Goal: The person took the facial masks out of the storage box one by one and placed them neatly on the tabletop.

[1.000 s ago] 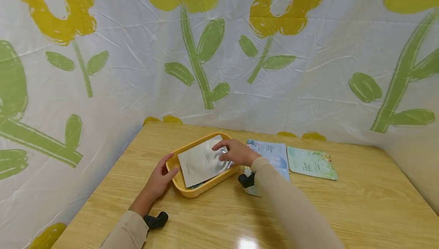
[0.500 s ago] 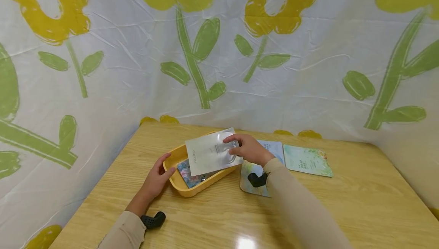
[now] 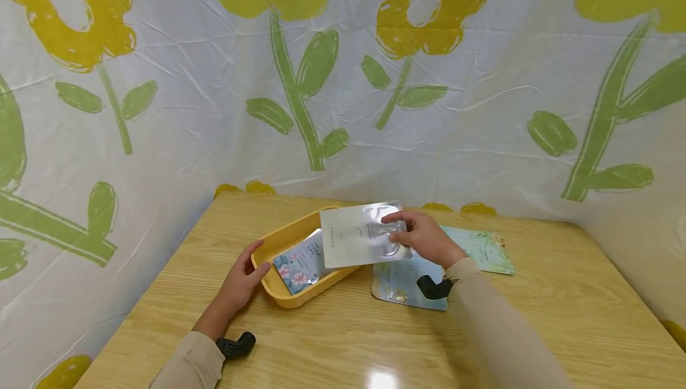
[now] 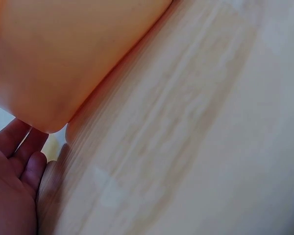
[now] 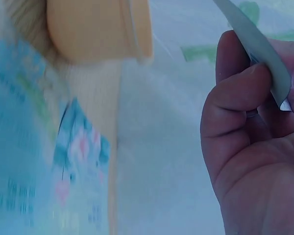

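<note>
My right hand (image 3: 426, 235) pinches a silver foil face mask packet (image 3: 348, 240) marked PMPM by its right end, between thumb and fingers. The packet hangs over the right part of a yellow plastic basket (image 3: 284, 296). Edge-on in the right wrist view, the same packet (image 5: 264, 54) passes between thumb and fingers. At the basket's left end my left hand (image 3: 240, 276) grips the rim, thumb on the near side; its fingertips touch the outer wall in the left wrist view. Inside the basket lies a blue-grey packet with pink flowers (image 3: 302, 267), partly covered by the silver one.
Right of the basket lie a light blue packet (image 3: 407, 285), partly under the right wrist, and a green leafy packet (image 3: 485, 249). All rest on a wooden table (image 3: 321, 341). A flower-print cloth (image 3: 214, 139) hangs behind and at the sides.
The right hand has lifted the silver packet out of the basket and carried it right, uncovering the flowered packet below. The left hand has stayed at the basket's end.
</note>
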A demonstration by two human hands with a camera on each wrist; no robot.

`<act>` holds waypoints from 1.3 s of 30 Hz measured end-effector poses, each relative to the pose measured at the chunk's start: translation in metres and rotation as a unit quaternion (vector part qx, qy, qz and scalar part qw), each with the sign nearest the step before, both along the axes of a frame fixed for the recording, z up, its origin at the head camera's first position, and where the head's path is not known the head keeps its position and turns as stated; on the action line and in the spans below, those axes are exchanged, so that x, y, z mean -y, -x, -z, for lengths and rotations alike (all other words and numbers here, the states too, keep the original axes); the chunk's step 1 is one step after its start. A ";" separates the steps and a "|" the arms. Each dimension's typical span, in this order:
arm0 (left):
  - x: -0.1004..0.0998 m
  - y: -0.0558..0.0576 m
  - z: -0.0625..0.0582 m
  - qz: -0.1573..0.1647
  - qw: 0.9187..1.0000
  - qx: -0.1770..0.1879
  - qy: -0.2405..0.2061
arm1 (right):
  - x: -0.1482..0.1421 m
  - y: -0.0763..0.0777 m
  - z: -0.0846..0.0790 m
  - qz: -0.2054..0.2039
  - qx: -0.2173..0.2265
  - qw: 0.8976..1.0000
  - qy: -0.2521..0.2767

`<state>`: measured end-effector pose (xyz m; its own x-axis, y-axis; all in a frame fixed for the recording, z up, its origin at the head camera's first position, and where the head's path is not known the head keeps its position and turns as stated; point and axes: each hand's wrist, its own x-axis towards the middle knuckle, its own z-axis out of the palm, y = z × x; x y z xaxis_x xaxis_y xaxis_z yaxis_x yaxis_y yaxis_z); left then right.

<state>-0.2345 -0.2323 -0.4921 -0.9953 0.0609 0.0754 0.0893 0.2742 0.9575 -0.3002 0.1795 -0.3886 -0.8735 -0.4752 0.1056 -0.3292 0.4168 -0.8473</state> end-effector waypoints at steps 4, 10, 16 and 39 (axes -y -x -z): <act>-0.001 -0.001 -0.001 0.001 1.000 0.002 -0.003 | -0.024 -0.007 0.004 0.007 0.006 1.000 0.006; -0.002 -0.002 -0.003 -0.006 1.000 0.000 0.004 | -0.057 -0.016 0.011 0.039 0.003 0.999 0.006; -0.003 0.000 -0.004 0.001 1.000 0.000 0.004 | -0.086 -0.031 0.018 0.076 0.001 0.997 0.018; -0.003 0.000 0.000 -0.001 1.000 -0.002 -0.011 | -0.178 -0.079 0.055 0.169 0.011 0.985 -0.015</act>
<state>-0.2342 -0.2298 -0.4926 -0.9951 0.0567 0.0816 0.0934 0.2530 0.9629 -0.2207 0.3574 -0.4436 -0.9843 -0.1598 0.0747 -0.1487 0.5235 -0.8390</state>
